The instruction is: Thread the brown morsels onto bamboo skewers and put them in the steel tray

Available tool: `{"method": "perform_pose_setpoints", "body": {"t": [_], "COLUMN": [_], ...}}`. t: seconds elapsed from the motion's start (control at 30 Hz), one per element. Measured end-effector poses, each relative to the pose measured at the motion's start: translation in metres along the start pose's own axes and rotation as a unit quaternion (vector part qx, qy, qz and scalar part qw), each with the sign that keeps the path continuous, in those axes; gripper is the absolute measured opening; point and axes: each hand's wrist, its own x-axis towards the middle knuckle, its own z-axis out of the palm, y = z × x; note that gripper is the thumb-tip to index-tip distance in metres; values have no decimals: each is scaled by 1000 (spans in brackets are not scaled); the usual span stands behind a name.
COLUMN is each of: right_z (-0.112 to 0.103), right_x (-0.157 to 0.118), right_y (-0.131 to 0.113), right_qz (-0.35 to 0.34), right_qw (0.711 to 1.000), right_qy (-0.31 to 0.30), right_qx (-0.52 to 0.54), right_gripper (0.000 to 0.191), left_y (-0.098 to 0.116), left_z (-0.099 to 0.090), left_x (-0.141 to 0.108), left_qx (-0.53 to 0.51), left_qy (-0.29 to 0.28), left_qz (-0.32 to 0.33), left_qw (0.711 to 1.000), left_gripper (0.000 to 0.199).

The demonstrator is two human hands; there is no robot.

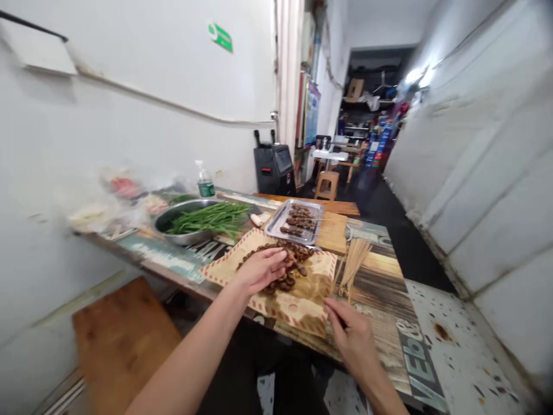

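Brown pieces (287,282) under left hand (262,270), grip unclear; skewer (322,295), seemingly, in right hand (353,329)

We cannot make out what the left hand's (264,270) fingers grip, as they cover part of the small dark-brown food pieces (283,282) beneath. The thin pale stick (320,293) at the right hand (352,328) is too faint for us to trace. Clear plastic bags with pinkish contents (125,187) blur beside the wall. We see both forearms cut off by the bottom edge, and the shelves' goods (367,95) are too small to name.
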Motion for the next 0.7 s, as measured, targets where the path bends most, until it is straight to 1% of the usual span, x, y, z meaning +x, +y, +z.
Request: {"method": "perform_pose_setpoints", "body": {"t": [0.07, 0.17, 0.23, 0.27, 0.33, 0.37, 0.43, 0.47, 0.57, 0.6, 0.7], "right_z": [-1, 1, 2, 2, 0, -1, -4, -4, 0, 1, 3], "right_x": [2, 7, 9, 9, 3, -1, -9, -11, -13, -13, -16], "right_y": [-11, -32, -40, -41, -38, -33, -21, -13, 3, 6, 8], "right_qz": [0, 9, 18, 22, 33, 34, 35, 30, 2, -4, -11], "right_qw": [1000, 1000, 1000, 1000, 999, 999, 999, 1000, 1000, 1000, 999], "right_qy": [1, 0, -6, -8, -2, 1, 3, 5, 6, 5, -2], "right_qx": [20, 2, -9, -11, -7, -1, 14, 3, -24, -28, -32], "right_gripper": [26, 26, 26, 26, 26, 26, 24, 22, 19, 19, 19], "left_y": [0, 3, 5, 4, 0, -2, -7, -8, -8, -8, -10], "left_z": [-4, -19, -26, -26, -21, -17, -9, -7, -9, -10, -12], "left_x": [-5, -10, -8, -7, -7, -7, -5, -4, 1, 2, 0], "left_qx": [29, 54, 55, 59, 84, 96, 107, 100, 77, 74, 82], "left_qy": [35, 80, 119, 120, 95, 97, 90, 82, 51, 58, 103], "left_qz": [6, 28, 44, 53, 74, 85, 131, 159, 207, 216, 220], "left_qw": [999, 995, 990, 990, 989, 987, 981, 979, 974, 972, 966], "left_gripper": [16, 20, 23, 24, 28, 32, 37, 37, 31, 32, 33]}}
